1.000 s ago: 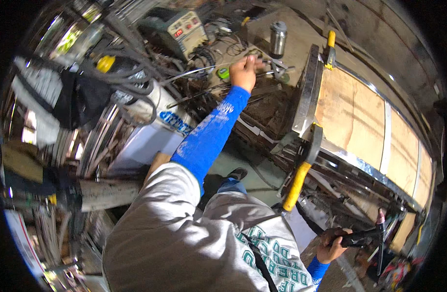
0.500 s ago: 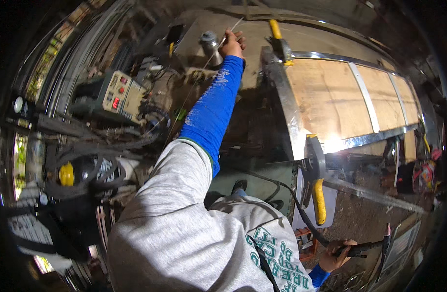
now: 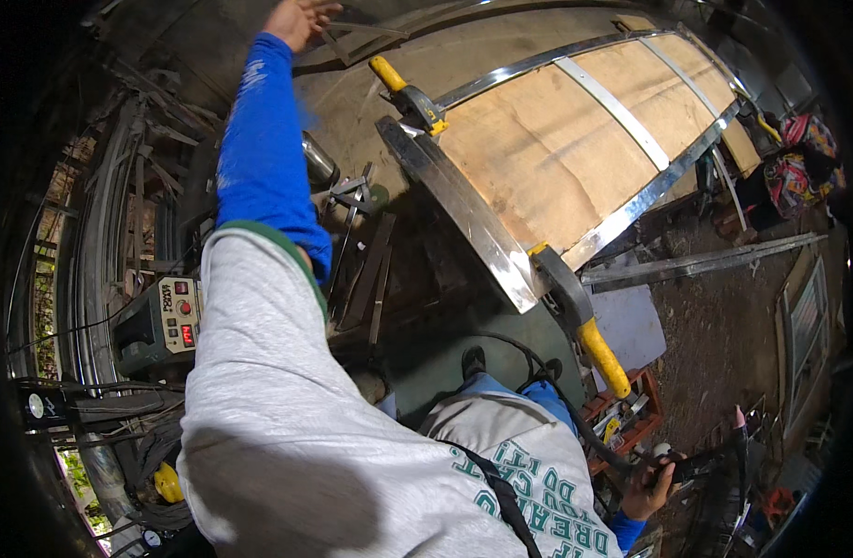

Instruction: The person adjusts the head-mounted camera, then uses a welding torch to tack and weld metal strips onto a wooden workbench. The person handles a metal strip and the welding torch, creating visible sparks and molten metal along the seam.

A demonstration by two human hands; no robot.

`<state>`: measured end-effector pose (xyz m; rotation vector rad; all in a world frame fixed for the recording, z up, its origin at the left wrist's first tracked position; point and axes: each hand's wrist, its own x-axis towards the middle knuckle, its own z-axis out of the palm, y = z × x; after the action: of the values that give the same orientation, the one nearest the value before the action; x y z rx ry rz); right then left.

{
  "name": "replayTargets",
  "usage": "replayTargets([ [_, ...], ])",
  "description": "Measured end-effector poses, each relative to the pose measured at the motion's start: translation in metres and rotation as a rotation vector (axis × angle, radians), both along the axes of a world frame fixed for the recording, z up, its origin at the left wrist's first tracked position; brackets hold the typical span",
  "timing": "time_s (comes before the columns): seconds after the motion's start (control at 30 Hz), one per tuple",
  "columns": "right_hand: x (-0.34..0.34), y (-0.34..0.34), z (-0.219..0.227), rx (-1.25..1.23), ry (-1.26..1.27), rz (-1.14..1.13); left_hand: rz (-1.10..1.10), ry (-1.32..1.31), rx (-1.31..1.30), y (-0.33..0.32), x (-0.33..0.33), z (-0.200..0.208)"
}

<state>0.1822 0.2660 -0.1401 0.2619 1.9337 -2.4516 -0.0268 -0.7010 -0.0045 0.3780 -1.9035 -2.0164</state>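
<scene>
My left hand (image 3: 296,22) reaches out at the top edge of the view, its fingers curled; whatever they hold does not show clearly. Low on the right, my right hand (image 3: 648,489) is closed around the handle of a black welding torch (image 3: 700,463) with a pinkish nozzle pointing up. Between the hands lies a shiny metal frame (image 3: 501,251) with a plywood panel (image 3: 519,139) in it. One bar clamp with a yellow handle (image 3: 389,74) grips its far corner, and another clamp (image 3: 575,302) grips the near corner.
A welding machine (image 3: 171,321) with a red display stands at left, beside cables and long metal bars. A steel flask (image 3: 319,160) stands beyond my left sleeve. Below the near clamp sits a red tool crate (image 3: 635,423). Colourful cloth (image 3: 803,177) lies at far right.
My left hand has swung left and farther out; the thin rod seen in it before is no longer distinct. My view has turned, so the frame appears tilted. My right hand keeps the torch.
</scene>
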Motion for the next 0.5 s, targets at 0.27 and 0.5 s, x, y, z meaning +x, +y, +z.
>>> replayTargets([
  [0.27, -0.044, -0.036, 0.004, 0.208, 0.099, 0.102, 0.297, 0.511, 0.2, 0.076, 0.179, -0.008],
  [0.5, -0.126, -0.077, 0.067, 0.38, 0.199, -0.008, 0.595, 0.904, 0.483, 0.235, 0.269, -0.059],
])
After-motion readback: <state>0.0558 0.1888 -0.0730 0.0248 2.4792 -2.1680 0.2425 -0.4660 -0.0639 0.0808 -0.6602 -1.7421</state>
